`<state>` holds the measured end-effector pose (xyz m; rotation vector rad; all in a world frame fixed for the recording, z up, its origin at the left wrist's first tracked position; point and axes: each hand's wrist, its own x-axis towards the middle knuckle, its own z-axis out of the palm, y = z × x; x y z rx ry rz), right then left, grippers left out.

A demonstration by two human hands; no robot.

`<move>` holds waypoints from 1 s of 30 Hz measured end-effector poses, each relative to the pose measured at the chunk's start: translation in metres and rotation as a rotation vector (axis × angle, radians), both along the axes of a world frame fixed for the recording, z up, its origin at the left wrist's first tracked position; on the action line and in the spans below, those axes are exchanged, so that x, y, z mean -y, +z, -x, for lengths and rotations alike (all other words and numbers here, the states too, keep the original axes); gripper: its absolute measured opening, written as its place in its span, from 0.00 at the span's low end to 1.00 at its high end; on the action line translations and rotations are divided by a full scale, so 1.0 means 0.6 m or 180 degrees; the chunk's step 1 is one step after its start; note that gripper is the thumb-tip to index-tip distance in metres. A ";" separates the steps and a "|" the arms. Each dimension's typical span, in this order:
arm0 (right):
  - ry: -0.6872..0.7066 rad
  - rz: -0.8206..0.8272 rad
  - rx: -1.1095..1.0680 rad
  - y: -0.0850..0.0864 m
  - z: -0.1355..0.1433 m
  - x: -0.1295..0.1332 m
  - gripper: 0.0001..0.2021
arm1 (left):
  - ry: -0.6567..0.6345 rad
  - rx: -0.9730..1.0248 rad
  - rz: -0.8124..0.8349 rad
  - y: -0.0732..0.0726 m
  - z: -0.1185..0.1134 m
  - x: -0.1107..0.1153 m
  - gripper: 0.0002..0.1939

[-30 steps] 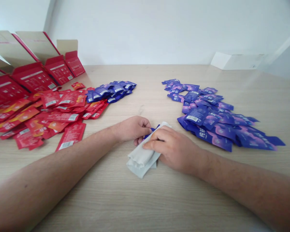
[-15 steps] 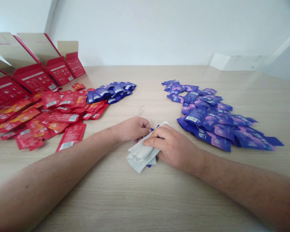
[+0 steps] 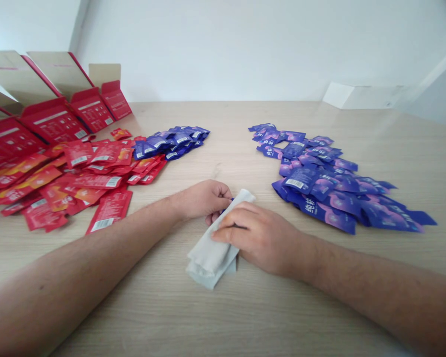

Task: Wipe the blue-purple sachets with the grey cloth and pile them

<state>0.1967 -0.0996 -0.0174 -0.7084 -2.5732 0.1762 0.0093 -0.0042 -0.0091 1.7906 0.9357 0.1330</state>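
At the middle of the table, my right hand [image 3: 260, 235] has its fingers closed on a folded white cloth [image 3: 211, 250], which slants down towards the near edge. My left hand [image 3: 208, 198] is just to the left, fingers curled, pinching a dark blue packet [image 3: 226, 204]. Only a small bit of that packet shows; the cloth and my fingers hide the rest. The cloth's upper end lies beside my left fingertips.
Red packets [image 3: 107, 210] are heaped at the left, before open red boxes [image 3: 52, 121]. A small blue pile [image 3: 171, 139] lies behind them, a larger purple-blue pile [image 3: 330, 188] at the right. A white box [image 3: 364, 96] stands at the back right.
My right hand has moved slightly down and left, and more of the cloth shows, its lower end nearer the front. My left hand has hardly moved.
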 end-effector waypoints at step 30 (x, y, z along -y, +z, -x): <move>-0.0479 0.0034 0.0106 0.002 -0.008 -0.005 0.13 | 0.0165 0.0113 -0.0007 0.002 -0.001 0.002 0.05</move>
